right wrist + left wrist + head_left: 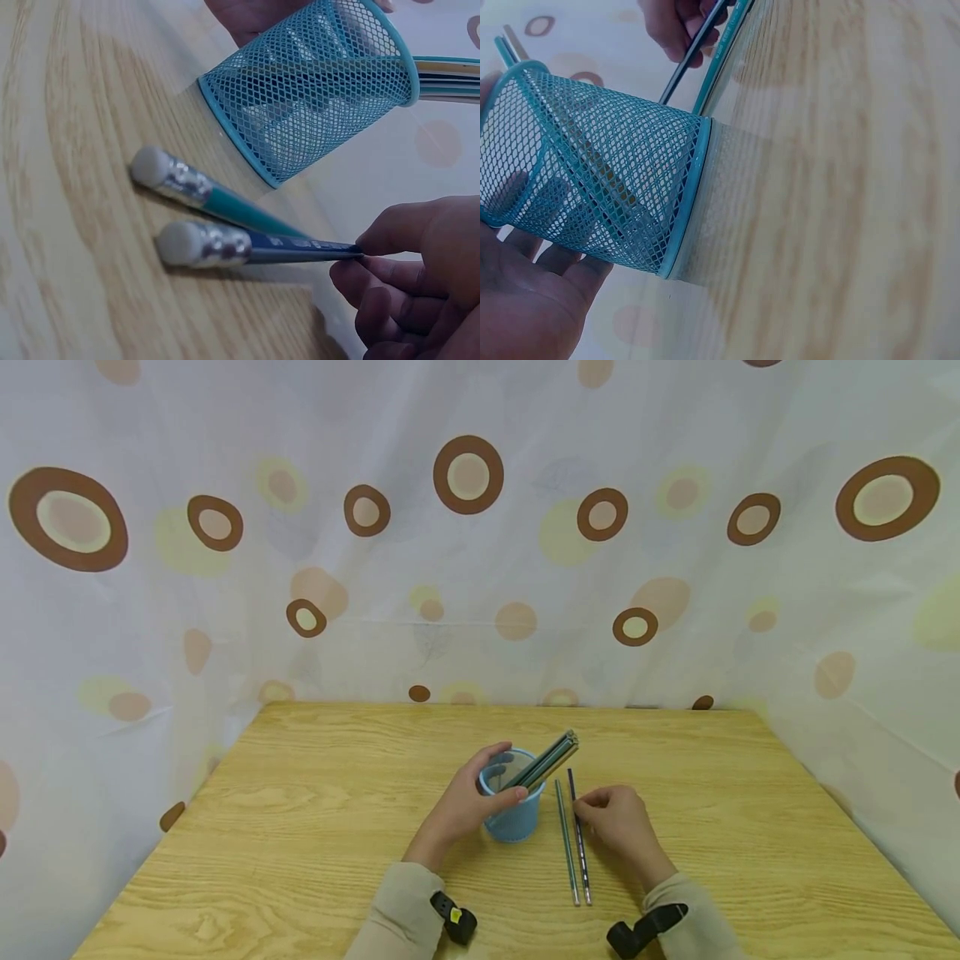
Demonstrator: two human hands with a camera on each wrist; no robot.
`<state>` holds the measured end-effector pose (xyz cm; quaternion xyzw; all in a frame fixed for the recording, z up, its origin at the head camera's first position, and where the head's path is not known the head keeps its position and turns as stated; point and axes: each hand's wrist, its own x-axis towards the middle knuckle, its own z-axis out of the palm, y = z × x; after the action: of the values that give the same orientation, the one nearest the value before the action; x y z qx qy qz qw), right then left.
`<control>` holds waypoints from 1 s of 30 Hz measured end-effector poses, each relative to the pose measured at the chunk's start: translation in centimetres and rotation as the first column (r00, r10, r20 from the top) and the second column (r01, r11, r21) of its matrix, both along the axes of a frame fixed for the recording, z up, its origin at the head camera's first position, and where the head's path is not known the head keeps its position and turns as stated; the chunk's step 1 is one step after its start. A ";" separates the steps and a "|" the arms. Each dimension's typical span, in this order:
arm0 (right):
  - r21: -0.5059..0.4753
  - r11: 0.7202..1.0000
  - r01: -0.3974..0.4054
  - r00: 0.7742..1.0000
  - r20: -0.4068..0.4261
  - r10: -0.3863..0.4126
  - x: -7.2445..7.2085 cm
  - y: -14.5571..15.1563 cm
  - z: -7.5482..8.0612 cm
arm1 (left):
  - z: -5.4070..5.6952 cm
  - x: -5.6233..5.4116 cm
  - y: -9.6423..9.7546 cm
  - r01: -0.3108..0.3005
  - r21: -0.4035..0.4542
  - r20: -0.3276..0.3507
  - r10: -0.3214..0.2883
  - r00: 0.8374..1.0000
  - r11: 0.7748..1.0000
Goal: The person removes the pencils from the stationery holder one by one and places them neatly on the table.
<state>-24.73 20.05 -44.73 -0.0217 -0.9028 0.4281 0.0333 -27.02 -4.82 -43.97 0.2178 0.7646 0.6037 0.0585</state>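
A light blue mesh pencil cup (513, 820) stands upright on the wooden table, with several pencils (551, 762) leaning out over its right rim. My left hand (468, 797) grips the cup around its upper part, thumb at the front and fingers behind. Right of the cup lie two pencils side by side, a green pencil (566, 839) and a dark blue pencil (581, 852). My right hand (621, 821) pinches the dark blue pencil between thumb and index finger. White erasers in silver ferrules on both pencils show in the right wrist view, the green pencil's eraser (152, 166) beside the blue one's.
The wooden table (300, 843) reaches back to a white curtain (465, 568) with brown and beige circles, which also hangs at both sides. A black wrist camera (454, 920) is strapped on the left sleeve, another wrist camera (645, 930) on the right.
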 end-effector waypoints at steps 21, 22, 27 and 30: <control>0.059 0.998 -0.009 1.000 -0.021 0.010 -0.1 -0.3 -0.8 | -0.1 0.0 0.0 0.001 0.004 -0.002 -0.001 1.000 1.000; 0.062 0.998 -0.009 1.000 -0.023 0.010 0.0 -0.3 -0.8 | -0.1 0.1 0.0 0.000 0.005 -0.001 0.000 1.000 1.000; 0.088 0.996 -0.012 0.999 -0.033 0.015 0.1 -0.4 -0.7 | 0.0 0.1 0.0 0.003 0.014 0.000 -0.003 1.000 1.000; 0.101 0.995 -0.011 0.999 -0.042 0.015 0.1 -0.4 -0.8 | 0.0 0.1 0.0 0.006 0.015 -0.003 -0.006 1.000 1.000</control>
<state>-24.63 19.64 -45.50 -0.0051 -0.9224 0.3828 0.0507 -26.92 -4.80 -43.95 0.2213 0.7595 0.6090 0.0579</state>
